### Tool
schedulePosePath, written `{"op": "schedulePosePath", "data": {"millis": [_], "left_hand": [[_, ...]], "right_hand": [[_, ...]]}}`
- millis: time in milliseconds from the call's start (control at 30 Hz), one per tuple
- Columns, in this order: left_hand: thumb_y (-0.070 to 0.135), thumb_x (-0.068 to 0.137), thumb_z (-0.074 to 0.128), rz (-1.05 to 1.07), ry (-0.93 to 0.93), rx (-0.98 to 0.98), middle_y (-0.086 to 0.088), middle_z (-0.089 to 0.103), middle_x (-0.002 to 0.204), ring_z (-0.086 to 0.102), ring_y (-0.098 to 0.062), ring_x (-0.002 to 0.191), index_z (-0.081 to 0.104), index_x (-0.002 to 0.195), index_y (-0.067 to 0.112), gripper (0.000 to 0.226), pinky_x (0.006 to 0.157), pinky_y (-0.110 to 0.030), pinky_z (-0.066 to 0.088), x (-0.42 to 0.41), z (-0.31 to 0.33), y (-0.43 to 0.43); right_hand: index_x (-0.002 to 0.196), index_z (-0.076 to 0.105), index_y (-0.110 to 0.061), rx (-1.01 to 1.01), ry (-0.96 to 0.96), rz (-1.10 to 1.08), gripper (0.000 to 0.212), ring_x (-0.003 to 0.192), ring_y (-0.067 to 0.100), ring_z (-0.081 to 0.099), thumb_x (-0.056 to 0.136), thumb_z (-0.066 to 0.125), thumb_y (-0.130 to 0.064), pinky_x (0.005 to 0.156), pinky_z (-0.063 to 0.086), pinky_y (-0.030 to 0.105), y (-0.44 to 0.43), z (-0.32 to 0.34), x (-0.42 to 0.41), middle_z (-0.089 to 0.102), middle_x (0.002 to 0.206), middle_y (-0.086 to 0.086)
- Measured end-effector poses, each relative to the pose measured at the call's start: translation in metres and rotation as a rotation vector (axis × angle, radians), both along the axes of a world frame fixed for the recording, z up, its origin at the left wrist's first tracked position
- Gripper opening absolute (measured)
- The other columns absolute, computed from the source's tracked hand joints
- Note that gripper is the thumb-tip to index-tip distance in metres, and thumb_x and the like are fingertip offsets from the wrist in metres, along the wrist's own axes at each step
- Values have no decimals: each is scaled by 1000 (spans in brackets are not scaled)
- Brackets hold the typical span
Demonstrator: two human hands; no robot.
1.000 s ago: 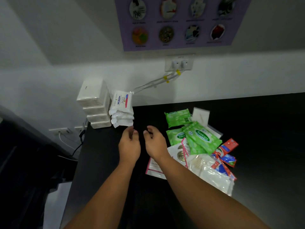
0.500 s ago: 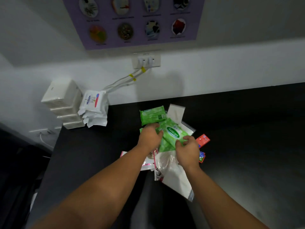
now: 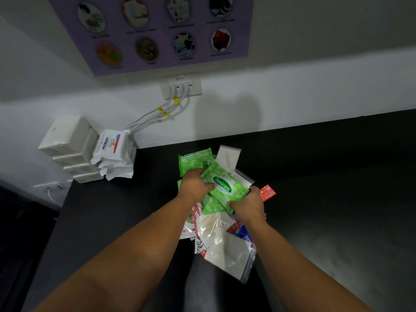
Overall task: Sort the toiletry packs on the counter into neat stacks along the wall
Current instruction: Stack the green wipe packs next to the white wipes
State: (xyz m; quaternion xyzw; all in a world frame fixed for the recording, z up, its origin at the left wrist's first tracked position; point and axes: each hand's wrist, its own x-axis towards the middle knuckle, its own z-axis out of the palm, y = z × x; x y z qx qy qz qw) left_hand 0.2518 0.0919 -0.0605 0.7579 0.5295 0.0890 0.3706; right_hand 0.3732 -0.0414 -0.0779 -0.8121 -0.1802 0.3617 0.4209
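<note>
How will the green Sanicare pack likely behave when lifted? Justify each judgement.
Probably floppy: the Sanicare pack is a soft film pouch, held at both ends by left hand and right hand. Likely slippery: its film looks glossy. Flat, so unlikely to roll.

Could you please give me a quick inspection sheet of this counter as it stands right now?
Surface: black counter, running along a white wall.
Job's things: green wipes pack in both hands; second green pack behind it; white pack stack and Dove pack stack side by side at the wall.
Clutter: clear bag, red sachet and white packet lie unsorted around the hands.
Grippers: left hand and right hand both grip the green wipes pack.
Cables: white cables with yellow ties run from the wall socket toward the Dove pack stack.
Surroundings: purple poster above the socket.
</note>
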Motion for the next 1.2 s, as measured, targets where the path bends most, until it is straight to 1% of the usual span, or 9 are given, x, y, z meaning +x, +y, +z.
{"op": "schedulePosePath", "data": {"millis": [200, 400, 467, 600, 700, 800, 900, 1033, 1200], "left_hand": [[28, 85, 78, 128, -244, -187, 0, 73, 110, 69, -17, 100, 68, 118, 15, 37, 91, -33, 57, -21, 5, -3], [14, 94, 67, 314, -402, -176, -2, 71, 92, 66, -8, 71, 66, 106, 11, 12, 55, -14, 50, -71, 17, 6], [14, 95, 65, 339, -378, -111, 1, 69, 92, 66, -13, 81, 64, 110, 14, 15, 63, -18, 52, -93, 19, 20], [16, 94, 64, 238, -190, -110, -5, 70, 111, 65, -21, 104, 62, 118, 14, 24, 96, -40, 52, -136, 22, 57], [14, 89, 69, 268, -150, -45, -3, 69, 107, 65, -20, 100, 61, 118, 16, 30, 90, -35, 52, -153, 17, 79], [12, 87, 69, 349, -167, 81, -2, 64, 114, 63, -17, 100, 55, 131, 16, 46, 89, -30, 50, -158, 4, 84], [6, 85, 63, 229, -179, 231, -9, 58, 125, 61, -23, 108, 58, 128, 10, 44, 96, -35, 50, -164, -15, 78], [-1, 86, 54, -17, -101, 376, -13, 62, 117, 59, -30, 106, 66, 111, 3, 28, 92, -40, 52, -177, -38, 63], [26, 102, 47, -211, 114, 365, -17, 29, 159, 21, -32, 150, 38, 148, 2, 52, 122, -42, 16, -187, -67, 70]], "right_hand": [[109, 62, -14, 92, -43, 59, 36, 82, 24, 70, 76, 70, -3, 75, 59, 39, 14, -6, -1, 73, 88, 2], [98, 66, -14, 247, 19, 129, 20, 74, 23, 68, 82, 61, -2, 63, 55, 31, 58, 15, -36, 71, 84, 2], [94, 66, -12, 283, 120, 145, 13, 72, 22, 66, 82, 70, -8, 59, 51, 27, 78, 24, -49, 70, 83, 4], [121, 56, -20, 245, 258, 292, 47, 85, 24, 69, 80, 78, -15, 62, 54, 32, 117, 22, -71, 67, 109, 6], [119, 63, -13, 109, 172, 548, 38, 88, 22, 71, 84, 73, -7, 69, 62, 35, 135, 17, -94, 69, 110, 8], [95, 66, -10, 59, 170, 496, 13, 83, 24, 72, 84, 72, -5, 68, 63, 38, 151, 7, -122, 71, 100, 11], [77, 64, -15, 30, 50, 390, 12, 79, 25, 71, 82, 74, -10, 72, 62, 45, 171, -5, -144, 71, 90, 10], [86, 72, -8, 57, -84, 342, 10, 82, 26, 69, 85, 62, -10, 75, 58, 43, 196, -14, -158, 72, 88, 10], [112, 67, -6, 62, -440, 618, 30, 97, 33, 65, 87, 52, -2, 86, 53, 41, 203, -8, -148, 70, 108, 15]]}}
